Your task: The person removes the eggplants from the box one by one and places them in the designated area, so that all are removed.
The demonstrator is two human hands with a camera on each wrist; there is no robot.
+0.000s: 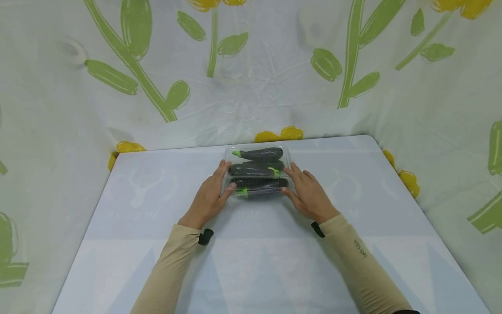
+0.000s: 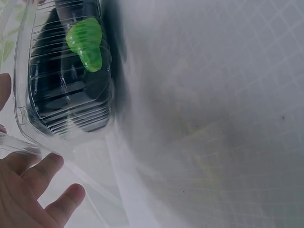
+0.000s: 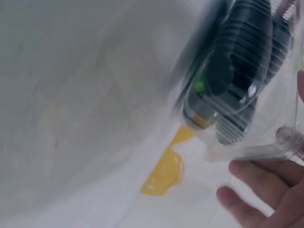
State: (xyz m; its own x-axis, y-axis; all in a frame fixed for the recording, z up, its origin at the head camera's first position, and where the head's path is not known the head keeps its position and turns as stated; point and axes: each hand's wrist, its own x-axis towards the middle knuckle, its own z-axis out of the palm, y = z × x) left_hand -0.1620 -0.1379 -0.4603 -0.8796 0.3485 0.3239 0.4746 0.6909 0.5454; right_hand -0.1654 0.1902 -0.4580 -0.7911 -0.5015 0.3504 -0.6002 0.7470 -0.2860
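Observation:
A clear plastic clamshell box (image 1: 228, 151) is near the table's far edge, with several dark toy eggplants (image 1: 262, 154) with bright green stems inside. My left hand (image 1: 208, 196) holds the box's left side, its thumb at the near corner and its fingers farther along. On the opposite side my right hand (image 1: 311, 196) grips in the same way. The ribbed wall of the box shows close up in the left wrist view, a green eggplant stem (image 2: 88, 42) behind it. In the right wrist view the box and fingers are slightly blurred.
The box is over a white table (image 1: 164, 261) with pale blue triangles and faint grey prints. A whitish curtain (image 1: 251, 100) with green leaves and yellow flowers surrounds the table at the back and both sides.

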